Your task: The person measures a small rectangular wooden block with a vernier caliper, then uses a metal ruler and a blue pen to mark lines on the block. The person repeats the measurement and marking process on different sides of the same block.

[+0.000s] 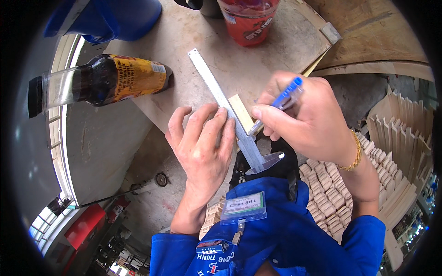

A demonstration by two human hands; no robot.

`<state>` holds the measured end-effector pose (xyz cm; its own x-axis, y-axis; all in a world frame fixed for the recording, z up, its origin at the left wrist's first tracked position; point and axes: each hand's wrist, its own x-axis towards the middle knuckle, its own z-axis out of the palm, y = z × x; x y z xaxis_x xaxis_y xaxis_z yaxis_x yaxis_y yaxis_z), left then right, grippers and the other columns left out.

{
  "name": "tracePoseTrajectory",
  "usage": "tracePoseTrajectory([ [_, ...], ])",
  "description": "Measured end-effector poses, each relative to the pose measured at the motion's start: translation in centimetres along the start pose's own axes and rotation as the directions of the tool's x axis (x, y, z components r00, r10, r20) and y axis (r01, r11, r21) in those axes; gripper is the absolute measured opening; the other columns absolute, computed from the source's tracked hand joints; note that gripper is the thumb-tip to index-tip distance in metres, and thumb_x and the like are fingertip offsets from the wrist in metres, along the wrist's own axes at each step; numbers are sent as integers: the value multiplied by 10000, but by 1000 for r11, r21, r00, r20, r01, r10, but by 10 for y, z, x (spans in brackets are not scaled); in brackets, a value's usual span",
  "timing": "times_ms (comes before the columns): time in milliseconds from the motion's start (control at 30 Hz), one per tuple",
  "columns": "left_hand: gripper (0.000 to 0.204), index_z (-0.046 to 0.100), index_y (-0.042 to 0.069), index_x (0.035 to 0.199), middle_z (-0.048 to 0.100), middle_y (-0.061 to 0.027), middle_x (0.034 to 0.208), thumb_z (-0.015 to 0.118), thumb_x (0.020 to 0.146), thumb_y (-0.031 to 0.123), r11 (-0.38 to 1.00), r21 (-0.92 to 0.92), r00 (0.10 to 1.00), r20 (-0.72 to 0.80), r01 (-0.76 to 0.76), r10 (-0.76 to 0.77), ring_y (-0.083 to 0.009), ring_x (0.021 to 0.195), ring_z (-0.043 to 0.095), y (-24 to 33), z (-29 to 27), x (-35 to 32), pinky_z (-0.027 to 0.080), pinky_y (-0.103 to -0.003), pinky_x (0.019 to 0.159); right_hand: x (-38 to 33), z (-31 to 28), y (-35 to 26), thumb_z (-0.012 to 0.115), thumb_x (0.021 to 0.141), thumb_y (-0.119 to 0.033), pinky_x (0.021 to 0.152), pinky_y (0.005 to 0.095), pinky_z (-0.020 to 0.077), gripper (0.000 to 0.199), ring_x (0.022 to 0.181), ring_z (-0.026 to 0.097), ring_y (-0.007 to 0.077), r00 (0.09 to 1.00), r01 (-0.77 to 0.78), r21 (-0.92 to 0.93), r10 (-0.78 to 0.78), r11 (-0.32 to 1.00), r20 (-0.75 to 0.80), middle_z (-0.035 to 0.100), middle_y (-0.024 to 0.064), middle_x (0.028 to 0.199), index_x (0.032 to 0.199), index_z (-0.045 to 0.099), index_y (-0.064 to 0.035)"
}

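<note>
Marking a small wood block against a metal ruler.
Left hand (pixel 205 142) pressing ruler (pixel 225 103) flat over block (pixel 241 110) on worktop (pixel 258 55); right hand (pixel 304 117) pinching blue pen (pixel 281 101), tip at ruler's edge.

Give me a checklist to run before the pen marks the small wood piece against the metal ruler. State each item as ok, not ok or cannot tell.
1. Left hand presses the metal ruler flat on the bench: ok, fingers lie across it.
2. Ruler edge sits against the small wood piece: ok, they lie side by side and touching.
3. Right hand grips the blue pen: ok, held between thumb and fingers.
4. Pen tip on the wood: cannot tell, the tip is hidden behind the ruler and fingers.
5. Dark bottle lying on the bench is apart from the ruler: ok.
6. Red cup stands clear of both hands: ok.
</note>
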<state>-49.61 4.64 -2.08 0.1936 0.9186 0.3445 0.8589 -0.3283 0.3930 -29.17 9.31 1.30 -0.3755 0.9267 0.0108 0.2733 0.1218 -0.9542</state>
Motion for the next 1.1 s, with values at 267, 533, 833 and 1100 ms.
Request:
tracePoseTrajectory([
  [267,213,739,85,957,689,-11,1028,800,754,114,1000,-10,1000,-4,3,-3,-294,1071,540,0,0,1,398,-399,918,25,3,3,666,936,-63,550,209,528,97,620,648,67,999,-16,99,19,995,-37,665,42,697,893,625,14],
  [533,208,740,65,959,698,-40,1036,800,761,90,1000,-7,1000,8,17,-17,-310,1063,554,0,-2,1,434,-413,931,24,13,7,619,967,-22,581,246,581,84,686,686,130,942,188,269,-96,945,-321,689,118,848,972,624,61],
  [833,193,746,54,950,708,-60,1032,802,767,83,999,-36,1000,-2,28,-28,-316,1062,562,1,-2,1,451,-415,937,-54,-5,10,583,1002,-119,568,235,464,133,631,571,87,918,-31,289,141,957,-371,614,31,736,968,621,5],
  [1100,224,746,105,980,705,1,1056,803,765,134,998,-49,999,-1,43,-43,-299,1119,548,-4,2,-5,374,-417,974,-89,56,46,759,857,-125,672,271,531,206,739,682,151,974,-220,267,226,938,9,727,130,871,981,704,30],
])
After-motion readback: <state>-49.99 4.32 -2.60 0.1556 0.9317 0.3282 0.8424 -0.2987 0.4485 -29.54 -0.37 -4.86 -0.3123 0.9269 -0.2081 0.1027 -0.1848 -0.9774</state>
